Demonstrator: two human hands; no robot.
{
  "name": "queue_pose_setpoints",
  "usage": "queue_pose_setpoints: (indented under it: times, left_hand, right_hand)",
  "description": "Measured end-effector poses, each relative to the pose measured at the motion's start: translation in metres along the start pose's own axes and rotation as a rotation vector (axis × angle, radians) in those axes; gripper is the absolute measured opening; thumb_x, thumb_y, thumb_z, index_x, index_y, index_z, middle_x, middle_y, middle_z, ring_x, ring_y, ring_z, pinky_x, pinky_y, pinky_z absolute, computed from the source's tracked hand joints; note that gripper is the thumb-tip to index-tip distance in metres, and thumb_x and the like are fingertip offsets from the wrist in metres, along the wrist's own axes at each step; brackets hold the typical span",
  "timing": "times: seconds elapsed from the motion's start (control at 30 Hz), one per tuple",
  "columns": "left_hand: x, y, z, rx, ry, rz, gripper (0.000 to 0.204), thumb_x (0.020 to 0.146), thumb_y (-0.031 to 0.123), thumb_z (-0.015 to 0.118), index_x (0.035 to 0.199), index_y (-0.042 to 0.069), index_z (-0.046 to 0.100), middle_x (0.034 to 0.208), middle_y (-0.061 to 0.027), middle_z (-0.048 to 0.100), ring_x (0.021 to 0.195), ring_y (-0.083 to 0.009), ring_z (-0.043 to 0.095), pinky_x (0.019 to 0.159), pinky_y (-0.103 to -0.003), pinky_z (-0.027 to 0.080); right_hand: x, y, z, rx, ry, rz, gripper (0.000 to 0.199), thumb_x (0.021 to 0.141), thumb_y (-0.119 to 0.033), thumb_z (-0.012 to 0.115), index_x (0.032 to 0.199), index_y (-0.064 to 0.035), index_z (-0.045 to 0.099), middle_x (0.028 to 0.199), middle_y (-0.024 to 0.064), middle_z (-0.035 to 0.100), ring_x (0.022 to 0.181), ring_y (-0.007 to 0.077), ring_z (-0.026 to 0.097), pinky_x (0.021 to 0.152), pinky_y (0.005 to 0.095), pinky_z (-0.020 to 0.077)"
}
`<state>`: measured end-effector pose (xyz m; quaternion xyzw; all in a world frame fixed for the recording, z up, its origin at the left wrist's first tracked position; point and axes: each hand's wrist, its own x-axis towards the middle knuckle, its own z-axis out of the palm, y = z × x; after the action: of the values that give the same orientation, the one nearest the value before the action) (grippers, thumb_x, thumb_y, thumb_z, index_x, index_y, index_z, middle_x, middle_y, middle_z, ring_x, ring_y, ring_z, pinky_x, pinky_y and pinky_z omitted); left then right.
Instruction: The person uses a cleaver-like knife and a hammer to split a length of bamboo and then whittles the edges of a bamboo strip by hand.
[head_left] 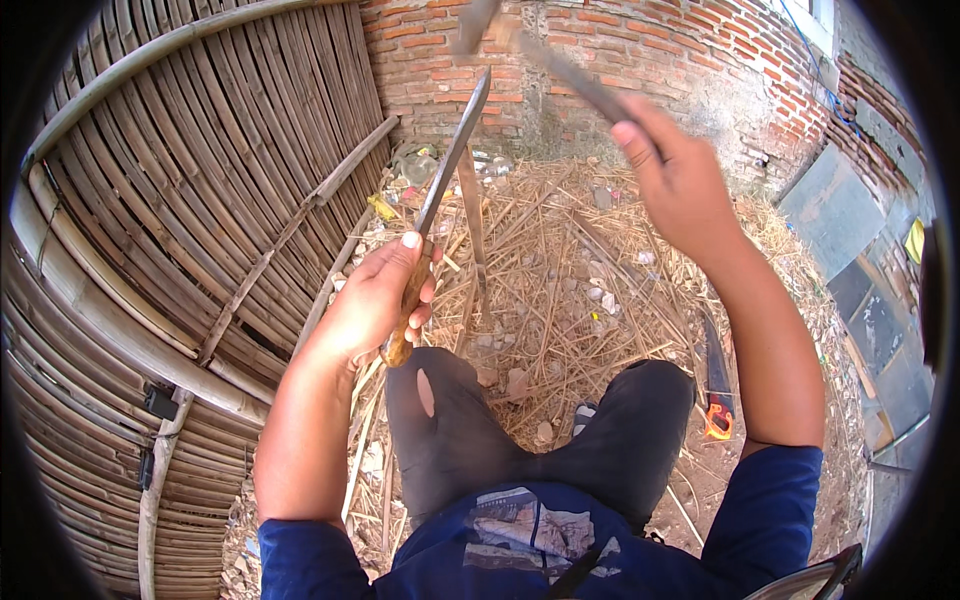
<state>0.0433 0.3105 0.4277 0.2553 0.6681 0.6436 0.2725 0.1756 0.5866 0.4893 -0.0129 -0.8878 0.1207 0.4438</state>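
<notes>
A bamboo fence (200,150) lines the left edge of the straw-littered ground (540,260), a brick wall (650,90) its far edge. Above the ground's left part, the left hand (380,290) has its fingers closed round a long knife (455,150) at its handle, blade slanting up. The right hand (688,190), higher, grips a dark-shafted tool (578,80), motion-blurred. Toward the ground's right edge lies an orange-handled saw (717,375)

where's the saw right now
In the head view, the saw lies on the ground at right, between the person's right knee and right arm.
</notes>
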Motion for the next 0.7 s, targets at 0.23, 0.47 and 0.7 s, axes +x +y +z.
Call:
queue_pose_setpoints:
  times: [0.23, 0.47, 0.7]
  left_hand:
    - [0.002, -0.007, -0.003, 0.007, 0.012, 0.004, 0.049, 0.106, 0.047, 0.038, 0.118, 0.003, 0.054, 0.075, -0.0008, 0.051, 0.055, -0.0114, 0.045, 0.049, -0.027, 0.038]
    - [0.003, -0.008, 0.002, -0.005, -0.028, 0.042, 0.047, 0.106, 0.046, 0.039, 0.118, 0.003, 0.053, 0.075, -0.0011, 0.051, 0.056, -0.0113, 0.046, 0.048, -0.027, 0.038]
    - [0.009, -0.013, 0.003, -0.004, -0.037, 0.042, 0.044, 0.107, 0.044, 0.040, 0.114, 0.003, 0.053, 0.075, -0.0021, 0.051, 0.056, -0.0122, 0.048, 0.051, -0.028, 0.041]
  right_hand:
    - [0.007, -0.016, -0.003, 0.032, -0.059, 0.041, 0.046, 0.103, -0.042, 0.048, 0.127, -0.0058, 0.062, 0.070, 0.0128, 0.065, 0.062, 0.0283, 0.063, 0.061, 0.0410, 0.0484]
    - [-0.008, -0.002, 0.016, 0.095, -0.003, 0.076, 0.049, 0.103, -0.042, 0.050, 0.128, -0.0018, 0.060, 0.068, 0.0120, 0.064, 0.059, 0.0245, 0.062, 0.057, 0.0375, 0.0469]
    - [0.011, -0.011, 0.002, 0.068, 0.045, 0.009, 0.048, 0.103, -0.043, 0.048, 0.132, -0.0049, 0.057, 0.068, 0.0108, 0.063, 0.058, 0.0222, 0.061, 0.056, 0.0369, 0.0463]
